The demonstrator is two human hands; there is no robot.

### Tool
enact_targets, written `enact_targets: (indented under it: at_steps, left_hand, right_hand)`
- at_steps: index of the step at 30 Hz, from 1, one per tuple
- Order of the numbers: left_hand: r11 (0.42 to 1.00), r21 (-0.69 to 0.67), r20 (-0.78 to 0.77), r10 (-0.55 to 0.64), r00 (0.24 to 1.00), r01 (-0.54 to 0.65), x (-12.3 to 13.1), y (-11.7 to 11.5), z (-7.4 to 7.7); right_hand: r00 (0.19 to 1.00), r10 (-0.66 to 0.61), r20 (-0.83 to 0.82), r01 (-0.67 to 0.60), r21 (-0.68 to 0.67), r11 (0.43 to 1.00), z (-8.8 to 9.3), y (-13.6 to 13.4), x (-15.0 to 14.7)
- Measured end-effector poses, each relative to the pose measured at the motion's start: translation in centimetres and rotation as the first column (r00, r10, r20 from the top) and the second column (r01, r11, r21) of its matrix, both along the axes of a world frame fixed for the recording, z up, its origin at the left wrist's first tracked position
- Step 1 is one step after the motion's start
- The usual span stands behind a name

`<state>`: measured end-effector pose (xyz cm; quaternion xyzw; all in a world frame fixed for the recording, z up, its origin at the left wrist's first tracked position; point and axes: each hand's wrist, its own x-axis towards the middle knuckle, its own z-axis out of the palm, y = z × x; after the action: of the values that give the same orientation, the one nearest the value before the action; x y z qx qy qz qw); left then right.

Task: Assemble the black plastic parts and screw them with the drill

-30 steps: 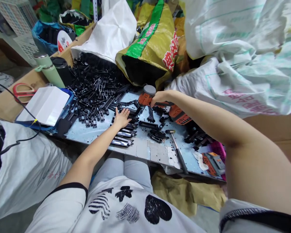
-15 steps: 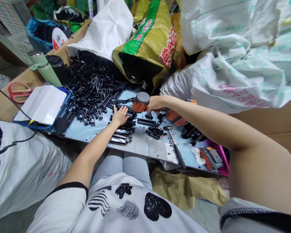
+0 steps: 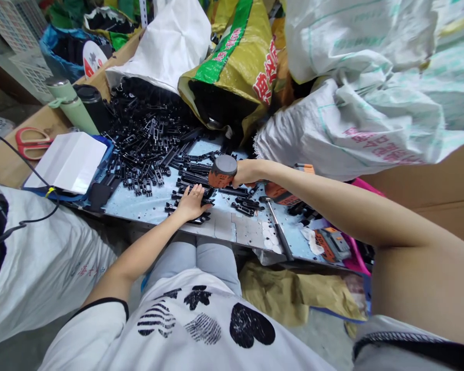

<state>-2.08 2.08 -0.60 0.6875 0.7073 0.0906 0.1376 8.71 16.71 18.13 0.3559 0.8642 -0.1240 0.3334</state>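
My left hand [image 3: 191, 203] lies with fingers spread over a row of long black metal parts [image 3: 193, 181] at the table's front edge. My right hand [image 3: 248, 172] is wrapped round the handle of an orange and grey cordless drill [image 3: 223, 171]. Its round grey rear end faces up, just beyond my left hand; its tip is hidden beneath. The orange base of the drill [image 3: 280, 193] sticks out past my forearm. Small black parts [image 3: 248, 206] lie beside the row, and a hammer [image 3: 276, 226] rests to the right.
A heap of small black parts [image 3: 147, 134] spreads across the back left, before a white sack [image 3: 170, 41] and a yellow-green sack [image 3: 232, 62]. A spare battery [image 3: 332, 245] is at right. Red scissors [image 3: 33, 144], paper [image 3: 67, 162] and a green bottle [image 3: 73, 105] stand left.
My left hand has slid toward me along the row, now covering the nearer parts. The drill has moved slightly toward me and left, still in my right hand.
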Motion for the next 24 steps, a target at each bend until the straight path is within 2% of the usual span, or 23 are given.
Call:
enact_targets:
  at_steps: [5, 8, 14, 16, 20, 24]
  left_hand:
    - [0.996, -0.017, -0.034, -0.083, 0.996, 0.083, 0.5, -2.8, 0.3]
    - [0.997, 0.036, -0.09, -0.068, 0.994, 0.072, 1.0, -4.1, -0.2]
    - [0.994, 0.082, -0.136, -0.066, 0.989, 0.078, 1.2, -4.0, -1.2]
    - [0.991, 0.104, -0.134, -0.067, 0.989, 0.081, 1.2, -3.9, -1.4]
    - [0.983, 0.166, -0.11, -0.063, 0.992, 0.081, 1.1, -4.2, -1.6]
    - [0.969, 0.227, -0.089, -0.08, 0.993, 0.098, 1.0, -4.6, -1.6]
  right_hand:
    - [0.995, 0.096, -0.008, -0.095, 0.105, 0.99, 1.0, -1.7, 1.0]
    - [0.992, 0.127, 0.022, -0.128, 0.084, 0.988, 1.3, -2.8, 1.6]
    - [0.982, 0.139, 0.124, -0.145, 0.036, 0.989, 0.2, -4.1, 1.3]
    - [0.985, 0.138, 0.104, -0.146, 0.071, 0.987, 0.4, -4.8, 1.6]
    - [0.988, 0.154, 0.017, -0.154, 0.223, 0.963, 1.9, -6.9, 2.5]
    - [0.981, 0.192, -0.009, -0.188, 0.152, 0.97, 1.9, -8.3, 2.3]
